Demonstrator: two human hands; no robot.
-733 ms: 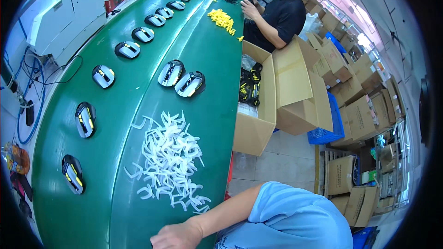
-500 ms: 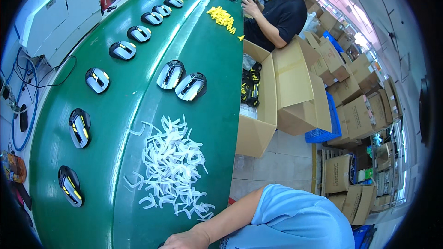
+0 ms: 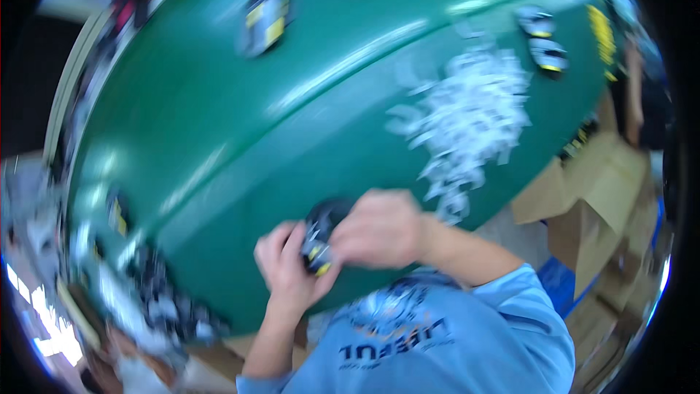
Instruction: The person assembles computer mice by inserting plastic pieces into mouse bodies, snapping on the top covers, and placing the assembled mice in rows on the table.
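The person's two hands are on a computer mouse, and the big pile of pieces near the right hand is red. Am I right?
Nearly! The big pile of pieces is white, not red, as the head view shows. The left hand and right hand are on a computer mouse.

Black-and-yellow mouse [image 3: 319, 236], white pieces [image 3: 470, 113], green belt [image 3: 219, 197], blue shirt [image 3: 467, 332]

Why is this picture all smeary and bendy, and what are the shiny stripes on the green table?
In the head view, the white pieces, left hand and right hand are smeared, probably from movement; also in the head view, the green table curves at its edge through the fisheye lens, and its shiny stripes look like glare.
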